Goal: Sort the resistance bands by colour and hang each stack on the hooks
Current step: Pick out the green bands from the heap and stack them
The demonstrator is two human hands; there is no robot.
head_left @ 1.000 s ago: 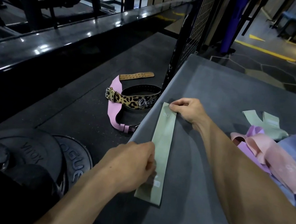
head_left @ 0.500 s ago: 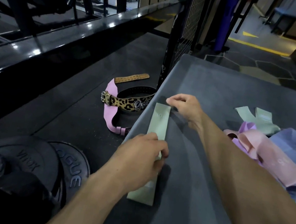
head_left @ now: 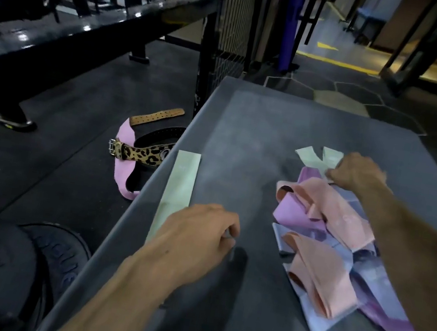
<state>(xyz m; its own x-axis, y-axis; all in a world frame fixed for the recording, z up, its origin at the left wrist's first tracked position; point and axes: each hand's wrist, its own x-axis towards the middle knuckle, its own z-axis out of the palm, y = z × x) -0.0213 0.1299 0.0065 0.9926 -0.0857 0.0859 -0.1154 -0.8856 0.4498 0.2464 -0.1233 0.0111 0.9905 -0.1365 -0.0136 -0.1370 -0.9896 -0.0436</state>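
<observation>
My left hand (head_left: 197,236) sits low over the grey table (head_left: 261,120), fingers loosely curled and holding nothing that I can see. The flat green band (head_left: 179,187) lies straight along the table's left edge, its near end running under the heel of that hand — my fingertips (head_left: 230,237) point off to the right of it, onto bare table, not onto the band.

My right hand (head_left: 356,171) is across the table at the far side of the mixed pile. Its fingers are curled down onto the second green band (head_left: 310,155), which lies crumpled at the top of the heap; the blur keeps me from telling whether I have it pinched or am only touching it.

Just below that hand the pile spreads toward me: peach bands (head_left: 318,270) folded on top, a purple band (head_left: 295,214) beneath them, and pale blue bands (head_left: 311,314) underneath, all overlapping.

Off the table's left edge, on the dark floor, lie a leopard-print belt (head_left: 139,154) and a pink belt (head_left: 121,167), touching — weight plates (head_left: 49,250) sit nearer me.
</observation>
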